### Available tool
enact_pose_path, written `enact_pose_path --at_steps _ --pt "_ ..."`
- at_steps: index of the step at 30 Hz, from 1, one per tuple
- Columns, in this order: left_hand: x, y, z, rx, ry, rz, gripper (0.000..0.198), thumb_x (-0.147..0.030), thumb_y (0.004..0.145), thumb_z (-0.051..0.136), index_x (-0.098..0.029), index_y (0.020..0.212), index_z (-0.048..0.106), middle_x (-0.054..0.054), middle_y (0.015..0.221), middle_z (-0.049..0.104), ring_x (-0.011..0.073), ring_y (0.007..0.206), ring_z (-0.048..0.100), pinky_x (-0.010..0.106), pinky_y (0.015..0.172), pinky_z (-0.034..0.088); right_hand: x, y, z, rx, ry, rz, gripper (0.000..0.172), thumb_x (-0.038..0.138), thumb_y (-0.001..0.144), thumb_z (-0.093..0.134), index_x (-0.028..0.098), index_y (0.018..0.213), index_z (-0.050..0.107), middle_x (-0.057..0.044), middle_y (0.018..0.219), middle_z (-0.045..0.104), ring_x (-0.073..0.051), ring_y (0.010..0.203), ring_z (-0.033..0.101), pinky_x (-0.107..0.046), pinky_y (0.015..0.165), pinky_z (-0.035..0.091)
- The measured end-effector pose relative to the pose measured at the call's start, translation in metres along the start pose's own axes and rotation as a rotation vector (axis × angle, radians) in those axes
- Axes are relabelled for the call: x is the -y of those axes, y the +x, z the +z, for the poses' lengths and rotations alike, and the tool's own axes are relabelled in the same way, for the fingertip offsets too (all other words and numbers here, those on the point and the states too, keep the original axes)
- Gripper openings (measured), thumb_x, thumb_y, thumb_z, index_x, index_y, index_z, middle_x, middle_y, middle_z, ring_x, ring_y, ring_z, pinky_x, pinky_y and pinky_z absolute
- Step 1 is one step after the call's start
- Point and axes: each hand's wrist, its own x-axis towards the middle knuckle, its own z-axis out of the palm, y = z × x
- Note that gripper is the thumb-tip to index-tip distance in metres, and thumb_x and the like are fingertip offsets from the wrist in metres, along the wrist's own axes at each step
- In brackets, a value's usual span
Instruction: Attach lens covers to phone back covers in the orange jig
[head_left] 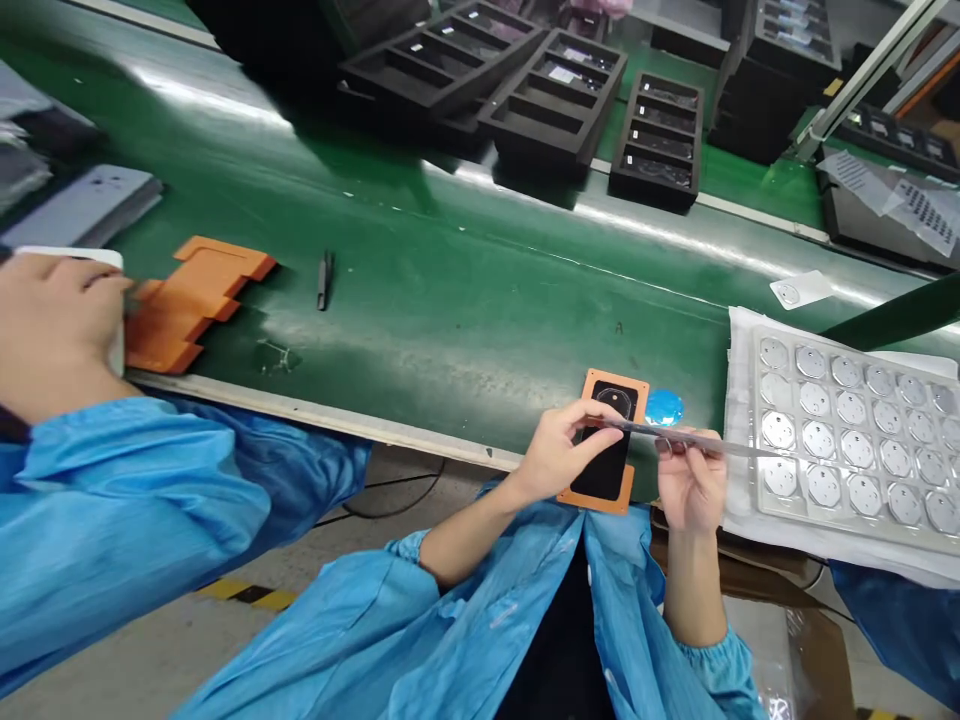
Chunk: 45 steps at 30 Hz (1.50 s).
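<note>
A thin flat dark panel (651,431), seen nearly edge-on, is held level above the bench's front edge. My left hand (559,455) pinches its left end between thumb and fingers. Under the right part, my right hand (694,485) grips the panel with bent fingers. A clear strip (754,451) reaches right from that end; I cannot tell whether it is a film. Just below lies an orange fixture (634,490) with a black plate (600,470) in it, partly covered by my left hand. A round blue piece (664,407) sits beside the fixture.
On the right, a clear tray (757,420) holds several round silver discs. Black compartment trays (555,105) stand along the back. A co-worker's hand (60,330) is at the left near an orange stepped block (199,300). Black tweezers (324,280) lie on the green bench (427,310).
</note>
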Motion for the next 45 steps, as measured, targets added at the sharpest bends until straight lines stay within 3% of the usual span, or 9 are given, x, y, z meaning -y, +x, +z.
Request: enact_pose_path --at_steps 4,8,18,23,29,33,38,42,45 --pt "-0.016 0.001 0.017 -0.055 0.123 0.253 0.001 -0.016 0.09 0.07 -0.015 0.091 0.071 0.007 0.091 0.077 0.0177 0.087 0.074 0.032 0.086 0.061 -0.01 0.002 -0.011 0.113 0.079 0.089 0.039 0.03 0.103 0.026 0.033 0.128 0.056 -0.007 0.106 0.07 -0.024 0.095 0.07 -0.048 0.081 0.061" --pt "-0.021 0.002 0.024 -0.057 0.249 0.52 0.009 -0.009 0.091 0.065 -0.016 0.097 0.067 0.008 0.092 0.075 0.019 0.091 0.072 0.035 0.086 0.061 -0.016 0.0 -0.011 0.134 0.179 0.231 0.043 0.035 0.1 0.022 0.029 0.122 0.058 -0.008 0.099 0.067 -0.027 0.097 0.067 -0.054 0.088 0.056" --pt "-0.015 0.003 0.03 -0.085 0.389 0.666 0.019 -0.007 0.092 0.054 -0.017 0.106 0.062 0.009 0.095 0.073 0.0213 0.095 0.071 0.037 0.085 0.058 -0.023 0.003 0.001 0.136 0.229 0.332 0.04 0.041 0.094 0.026 0.024 0.11 0.059 -0.011 0.089 0.062 -0.03 0.091 0.063 -0.056 0.089 0.052" --pt "-0.012 0.005 0.029 -0.103 0.327 0.623 0.016 -0.006 0.093 0.055 -0.017 0.102 0.063 0.008 0.094 0.073 0.0203 0.092 0.071 0.037 0.086 0.058 -0.016 0.004 0.004 0.101 0.231 0.336 0.035 0.038 0.094 0.026 0.026 0.107 0.056 -0.009 0.087 0.061 -0.029 0.089 0.063 -0.052 0.085 0.053" --pt "-0.011 0.009 0.018 -0.048 0.167 0.31 0.007 -0.02 0.094 0.064 -0.017 0.089 0.066 0.006 0.085 0.072 0.0175 0.082 0.069 0.031 0.078 0.057 -0.001 0.007 0.012 -0.006 0.11 0.163 0.013 0.035 0.086 0.061 0.026 0.096 0.058 -0.004 0.084 0.065 -0.023 0.084 0.067 -0.045 0.082 0.056" --pt "-0.011 0.009 0.01 0.025 0.117 0.196 0.013 -0.023 0.093 0.065 -0.016 0.082 0.067 0.005 0.081 0.072 0.0153 0.075 0.067 0.027 0.072 0.054 0.005 0.006 0.023 -0.068 0.07 0.197 0.019 0.035 0.08 0.075 0.021 0.089 0.064 -0.005 0.084 0.073 -0.02 0.077 0.071 -0.039 0.076 0.061" --pt "0.012 0.006 0.005 -0.037 0.092 0.01 0.018 -0.029 0.092 0.066 -0.015 0.083 0.07 0.005 0.082 0.074 0.0167 0.075 0.069 0.026 0.072 0.054 -0.001 0.006 0.04 -0.063 0.13 0.309 0.027 0.037 0.075 0.081 0.019 0.091 0.069 -0.007 0.089 0.078 -0.023 0.083 0.074 -0.041 0.081 0.063" --pt "0.009 0.02 -0.01 -0.038 0.21 0.014 0.018 -0.032 0.091 0.067 -0.015 0.096 0.069 0.006 0.091 0.076 0.0185 0.078 0.071 0.029 0.073 0.058 0.005 0.052 0.047 -0.123 0.226 0.286 0.034 0.03 0.068 0.086 0.018 0.094 0.068 -0.006 0.093 0.078 -0.021 0.086 0.074 -0.037 0.082 0.062" --pt "-0.04 0.033 -0.025 0.041 0.464 0.322 0.014 -0.022 0.098 0.056 -0.019 0.103 0.069 0.007 0.104 0.075 0.0203 0.095 0.071 0.034 0.085 0.059 0.02 0.13 0.04 -0.175 0.321 0.171 0.039 0.025 0.067 0.085 0.02 0.101 0.065 -0.004 0.104 0.076 -0.018 0.097 0.072 -0.032 0.084 0.061"
